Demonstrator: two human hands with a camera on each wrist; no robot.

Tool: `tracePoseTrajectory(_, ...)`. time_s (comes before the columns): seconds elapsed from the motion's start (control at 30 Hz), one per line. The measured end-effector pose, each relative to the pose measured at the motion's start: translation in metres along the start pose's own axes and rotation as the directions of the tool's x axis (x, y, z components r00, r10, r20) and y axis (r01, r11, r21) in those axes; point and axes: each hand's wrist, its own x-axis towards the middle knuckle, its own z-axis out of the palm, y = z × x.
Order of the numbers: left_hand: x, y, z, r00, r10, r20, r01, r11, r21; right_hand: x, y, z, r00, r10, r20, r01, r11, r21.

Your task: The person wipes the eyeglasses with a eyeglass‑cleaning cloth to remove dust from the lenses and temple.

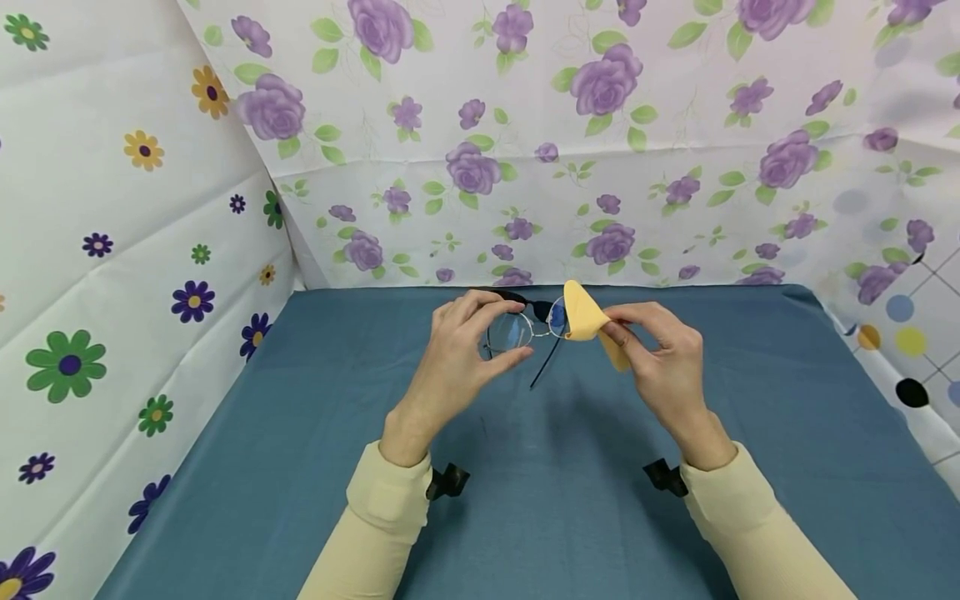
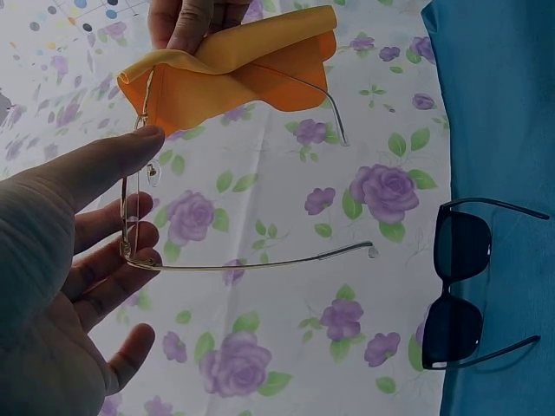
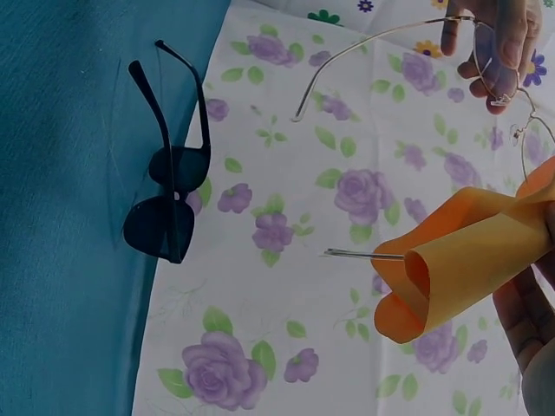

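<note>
My left hand (image 1: 450, 358) holds a pair of thin metal-rimmed eyeglasses (image 1: 510, 332) by one lens rim, thumb below and fingers above in the head view. Over the other lens lies a yellow cloth (image 1: 583, 313), which my right hand (image 1: 667, 358) pinches between thumb and fingers. Seen from the left wrist, the unfolded temples (image 2: 286, 262) point away from the palm. The cloth (image 3: 486, 260) hides most of the lens under it. Both hands are raised above the table.
Dark sunglasses (image 2: 461, 247) lie at the far edge of the blue-covered table (image 1: 300, 467), behind the eyeglasses, temples unfolded. A floral sheet (image 1: 420, 200) hangs behind the table. Another patterned sheet (image 1: 150, 275) stands along the left side.
</note>
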Motion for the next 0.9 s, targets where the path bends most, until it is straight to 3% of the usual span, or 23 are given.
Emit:
tracePoseTrajectory(0.3, 0.0001, 0.0039, 0.0011, 0.999, 0.008, 0.034, -0.010, 0.999, 0.048, 0.0001, 0.0008, -0.0009, 1.000, -0.002, 0.007, 0.002, 1.000, -0.006)
tracePoseTrajectory(0.6, -0.0006, 0.0067, 0.0041, 1.000, 0.008, 0.024, -0.010, 0.997, 0.078, 0.0000, 0.0000, -0.0005, 1.000, -0.005, 0.008, 0.005, 1.000, -0.004)
tracePoseTrajectory(0.9, -0.0001, 0.0086, 0.0078, 0.999, 0.038, 0.011, -0.039, 0.998, 0.044, -0.0013, -0.0007, 0.0023, 1.000, -0.016, 0.018, 0.016, 1.000, 0.000)
